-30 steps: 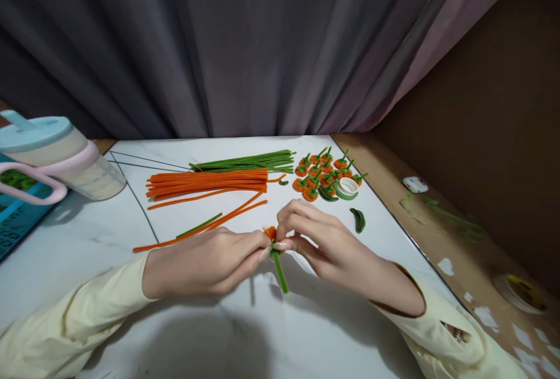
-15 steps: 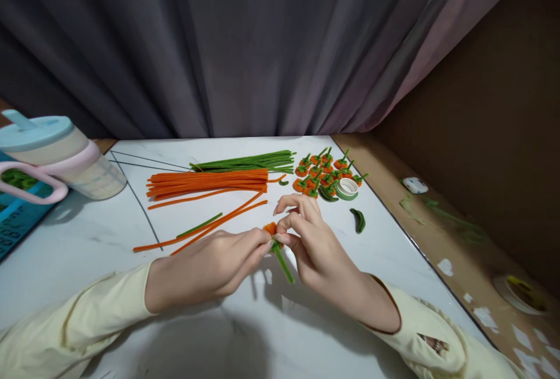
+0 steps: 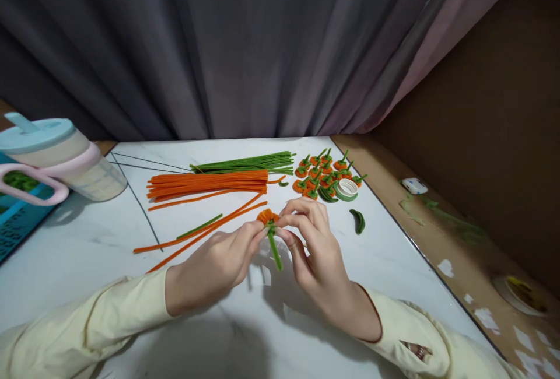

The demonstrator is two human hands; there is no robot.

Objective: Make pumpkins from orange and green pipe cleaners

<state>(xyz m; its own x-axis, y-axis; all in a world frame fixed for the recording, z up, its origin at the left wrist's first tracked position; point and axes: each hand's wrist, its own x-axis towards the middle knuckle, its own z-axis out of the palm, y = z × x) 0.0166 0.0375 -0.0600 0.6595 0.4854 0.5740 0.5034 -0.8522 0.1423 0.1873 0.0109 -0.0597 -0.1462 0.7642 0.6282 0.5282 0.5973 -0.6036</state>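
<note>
White tabletop (image 3: 385, 262). L hand (image 3: 214, 262) + R hand (image 3: 321, 256) above it, both pinching. Orange stick bundle (image 3: 210, 185) beyond L hand; orange-green cluster (image 3: 326, 179) beyond R hand. Small pc (image 3: 272, 234) gripped betw hands, green stalk (image 3: 276, 256) twd wearer; exact finger contact hard to see.

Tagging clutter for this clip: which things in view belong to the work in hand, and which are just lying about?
Likely part of the work:
orange-and-green piece, between left hand and right hand
orange sticks
green sticks
similar pieces
roll, curved green piece (less sure)

Likely just lying about:
lidded cup
paper scraps
small white object
</note>
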